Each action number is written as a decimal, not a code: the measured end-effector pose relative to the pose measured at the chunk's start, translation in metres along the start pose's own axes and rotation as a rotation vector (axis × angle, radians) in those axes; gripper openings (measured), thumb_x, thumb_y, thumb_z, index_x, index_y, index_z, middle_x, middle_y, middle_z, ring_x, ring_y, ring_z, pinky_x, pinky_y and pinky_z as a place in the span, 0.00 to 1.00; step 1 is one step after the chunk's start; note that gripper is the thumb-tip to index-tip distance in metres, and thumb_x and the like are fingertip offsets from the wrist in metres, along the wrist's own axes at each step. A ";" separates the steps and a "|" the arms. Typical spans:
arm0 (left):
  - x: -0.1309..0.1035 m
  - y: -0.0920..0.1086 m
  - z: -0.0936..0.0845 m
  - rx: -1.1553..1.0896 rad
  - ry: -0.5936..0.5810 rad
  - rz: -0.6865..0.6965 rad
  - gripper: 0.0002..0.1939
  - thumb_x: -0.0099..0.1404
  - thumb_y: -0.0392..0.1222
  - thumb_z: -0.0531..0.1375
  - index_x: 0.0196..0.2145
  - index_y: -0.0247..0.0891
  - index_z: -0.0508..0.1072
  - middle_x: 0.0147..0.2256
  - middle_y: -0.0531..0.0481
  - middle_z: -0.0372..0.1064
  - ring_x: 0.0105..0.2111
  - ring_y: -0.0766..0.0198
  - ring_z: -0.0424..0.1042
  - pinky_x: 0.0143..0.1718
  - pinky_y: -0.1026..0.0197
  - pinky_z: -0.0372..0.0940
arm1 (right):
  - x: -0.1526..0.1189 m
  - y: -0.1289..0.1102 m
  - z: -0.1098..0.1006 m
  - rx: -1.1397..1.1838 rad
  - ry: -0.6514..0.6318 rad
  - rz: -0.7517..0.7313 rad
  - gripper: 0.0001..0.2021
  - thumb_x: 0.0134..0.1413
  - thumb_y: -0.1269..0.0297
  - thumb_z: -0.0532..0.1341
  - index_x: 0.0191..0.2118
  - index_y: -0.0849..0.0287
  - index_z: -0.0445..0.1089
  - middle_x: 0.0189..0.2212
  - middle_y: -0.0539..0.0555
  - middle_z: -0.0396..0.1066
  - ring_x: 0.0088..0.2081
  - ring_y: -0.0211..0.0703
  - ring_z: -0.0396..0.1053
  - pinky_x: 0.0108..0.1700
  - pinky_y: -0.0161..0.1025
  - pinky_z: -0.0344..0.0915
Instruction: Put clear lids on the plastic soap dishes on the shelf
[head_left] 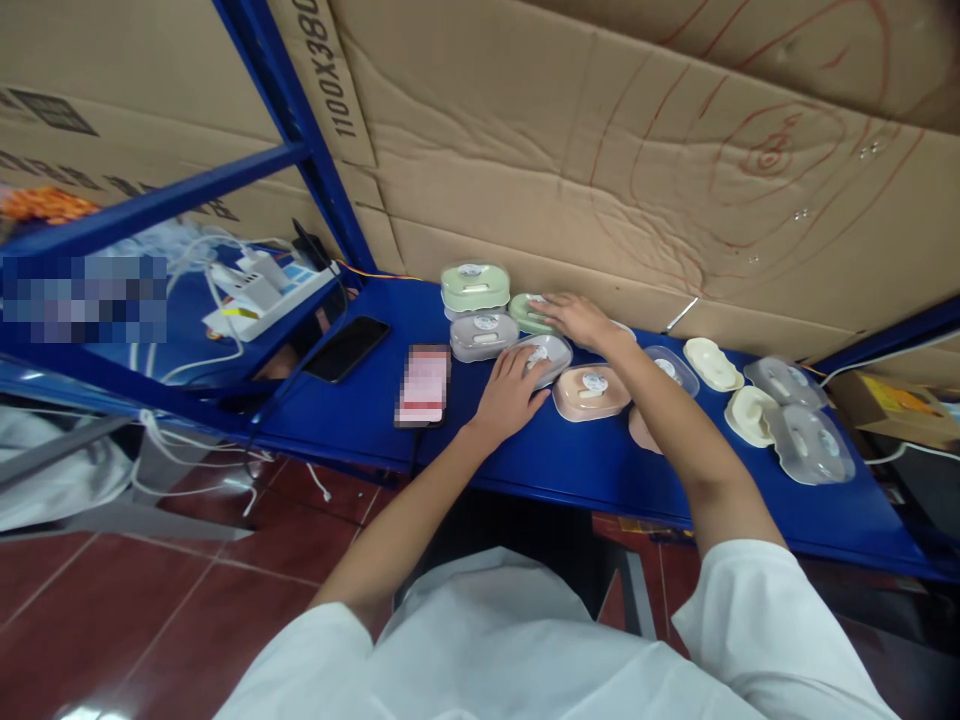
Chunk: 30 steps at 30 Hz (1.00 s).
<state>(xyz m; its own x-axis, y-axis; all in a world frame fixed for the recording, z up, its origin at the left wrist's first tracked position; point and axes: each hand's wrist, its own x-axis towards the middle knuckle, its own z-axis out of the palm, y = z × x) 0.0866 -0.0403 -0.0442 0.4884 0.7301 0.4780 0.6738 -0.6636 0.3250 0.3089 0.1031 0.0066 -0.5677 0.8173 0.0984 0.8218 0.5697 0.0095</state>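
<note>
Fingers of the left hand (508, 398) are spreading palm-down over a clear, rounded plastic case (556, 358); the right hand (579, 318) is reaching its fingers over a pale green, smooth oval plastic case (521, 317), and whether it is pinching or only touching, I cannot tell. Taking a peach-pink, glossy oval case with a round label (592, 392) as landmark, the clear case is lying just to its upper left, and the pale green case is sitting farther behind it. Left of the landmark, a larger light green lidded case (474, 287) is standing behind a greyish translucent lidded case (484, 337). To its right, the bare right forearm (664, 415) is crossing the table, partly hiding a pink piece (642, 432) and a clear labelled case (681, 372). Farther right, two cream, curvy-edged pieces (712, 364) are lying beside two clear moulded shells (816, 445). Well left of the landmark, a phone with a lit screen (424, 385) and a black phone (349, 348) are resting on the blue, smooth tabletop (517, 462). Behind the landmark, brown creased cardboard (480, 150) is forming a wall.
</note>
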 end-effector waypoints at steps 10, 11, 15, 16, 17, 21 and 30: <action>-0.001 -0.001 0.000 0.003 -0.005 0.001 0.23 0.74 0.43 0.58 0.65 0.41 0.69 0.68 0.35 0.61 0.71 0.42 0.59 0.74 0.35 0.53 | -0.015 0.018 0.012 0.094 0.064 -0.063 0.29 0.73 0.61 0.61 0.75 0.57 0.60 0.73 0.62 0.60 0.73 0.55 0.61 0.74 0.54 0.58; -0.001 -0.001 0.001 0.005 -0.002 -0.001 0.23 0.74 0.43 0.58 0.65 0.42 0.69 0.68 0.36 0.61 0.71 0.43 0.60 0.74 0.35 0.53 | -0.018 0.020 0.014 0.087 0.067 -0.051 0.29 0.73 0.61 0.61 0.75 0.59 0.60 0.73 0.64 0.60 0.73 0.55 0.60 0.75 0.53 0.57; 0.001 -0.002 0.001 0.000 0.013 -0.008 0.22 0.74 0.39 0.57 0.64 0.44 0.69 0.68 0.37 0.63 0.70 0.44 0.61 0.73 0.36 0.55 | -0.026 0.023 0.021 0.074 0.074 -0.017 0.29 0.74 0.63 0.60 0.75 0.61 0.60 0.74 0.64 0.59 0.75 0.54 0.56 0.76 0.50 0.54; 0.001 -0.002 0.001 -0.001 0.016 -0.009 0.22 0.74 0.38 0.57 0.64 0.43 0.70 0.67 0.37 0.63 0.70 0.44 0.61 0.73 0.36 0.56 | -0.028 0.023 0.022 0.074 0.075 -0.008 0.29 0.73 0.62 0.60 0.75 0.59 0.60 0.74 0.62 0.59 0.75 0.53 0.56 0.76 0.50 0.54; 0.001 -0.001 0.001 0.000 0.018 -0.010 0.21 0.74 0.37 0.57 0.63 0.42 0.70 0.67 0.37 0.64 0.70 0.44 0.62 0.73 0.37 0.56 | -0.029 0.024 0.023 0.075 0.074 0.002 0.29 0.73 0.62 0.60 0.75 0.56 0.60 0.74 0.60 0.59 0.75 0.53 0.56 0.76 0.51 0.54; 0.001 0.000 0.000 0.021 0.016 -0.005 0.21 0.73 0.34 0.57 0.62 0.39 0.71 0.66 0.36 0.65 0.69 0.45 0.63 0.72 0.39 0.57 | -0.029 0.023 0.023 0.099 0.068 0.044 0.30 0.71 0.60 0.61 0.74 0.52 0.60 0.74 0.55 0.60 0.74 0.54 0.59 0.76 0.52 0.57; 0.013 0.009 0.000 0.048 -0.066 -0.022 0.25 0.77 0.33 0.52 0.68 0.41 0.68 0.72 0.37 0.58 0.75 0.44 0.54 0.75 0.30 0.44 | -0.072 0.060 -0.007 0.251 0.237 0.161 0.24 0.76 0.56 0.50 0.69 0.54 0.70 0.65 0.58 0.73 0.67 0.58 0.68 0.71 0.60 0.64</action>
<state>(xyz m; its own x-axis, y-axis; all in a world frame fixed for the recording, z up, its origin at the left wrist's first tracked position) 0.0988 -0.0367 -0.0354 0.5077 0.7546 0.4158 0.7097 -0.6399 0.2948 0.3992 0.0779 0.0068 -0.3814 0.8720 0.3067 0.8454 0.4632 -0.2658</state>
